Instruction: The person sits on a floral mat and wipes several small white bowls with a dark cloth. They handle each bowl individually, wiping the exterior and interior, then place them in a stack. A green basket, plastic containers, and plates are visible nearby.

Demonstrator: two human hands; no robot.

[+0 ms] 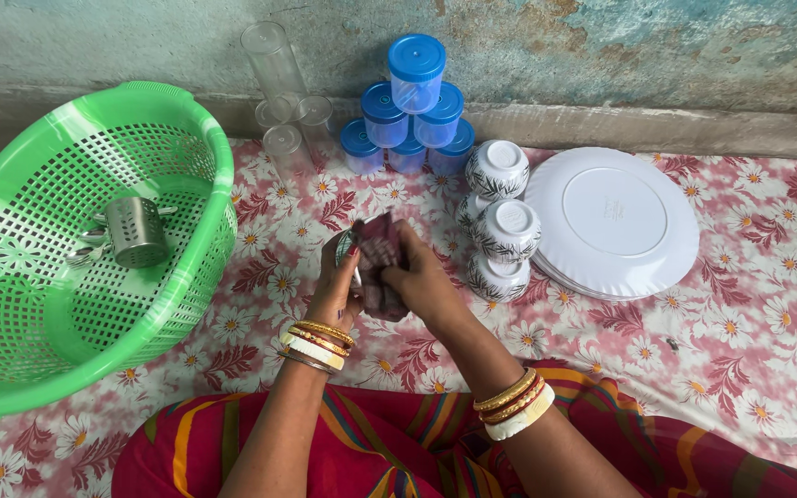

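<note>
Gripping dark cloth (pixel 378 266) with both hands | green basket (pixel 11 304) left | bowls (pixel 500 231), plates (pixel 612 221) right

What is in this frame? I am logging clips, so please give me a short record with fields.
left hand: left hand grips one side of a dark checked cloth
right hand: right hand presses on the same cloth
basket: green plastic basket at left, holding a steel cutlery holder
by the wall: clear tumblers, stacked blue-lidded jars
right of hands: patterned bowls, stack of white plates
surface: floral cloth
</note>
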